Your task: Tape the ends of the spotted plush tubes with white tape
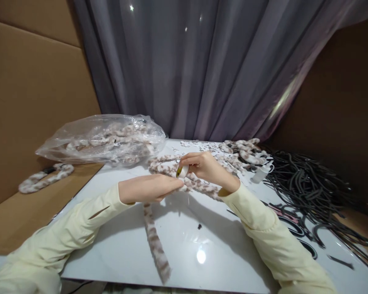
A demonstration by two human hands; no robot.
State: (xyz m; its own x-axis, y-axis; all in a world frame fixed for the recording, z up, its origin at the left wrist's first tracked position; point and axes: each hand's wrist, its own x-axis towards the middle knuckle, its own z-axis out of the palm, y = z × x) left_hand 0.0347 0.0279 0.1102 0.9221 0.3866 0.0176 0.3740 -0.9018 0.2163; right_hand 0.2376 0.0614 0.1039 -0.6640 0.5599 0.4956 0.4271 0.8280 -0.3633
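Observation:
My right hand point(203, 165) pinches a small white bottle point(183, 171) with a yellow-and-black label, tilted over my left fingertips. My left hand point(155, 187) is closed, fingers pressed together, on a spotted brown-and-white plush strip point(156, 245). One end of that strip hangs from under the hand and lies along the table towards me. Its other end is mostly hidden by my fingers. Just behind both hands lie more spotted plush strips point(205, 188). Where the bottle's tip meets the strip is too small to make out.
A clear plastic bag point(101, 139) of plush pieces stands back left, with a plush loop point(46, 178) on cardboard nearby. At right are a heap of black cords point(306, 183), a white squeeze bottle point(260, 173), plush coils point(245, 151) and black-handled scissors point(291, 226). A dark scrap point(199, 226) lies in front.

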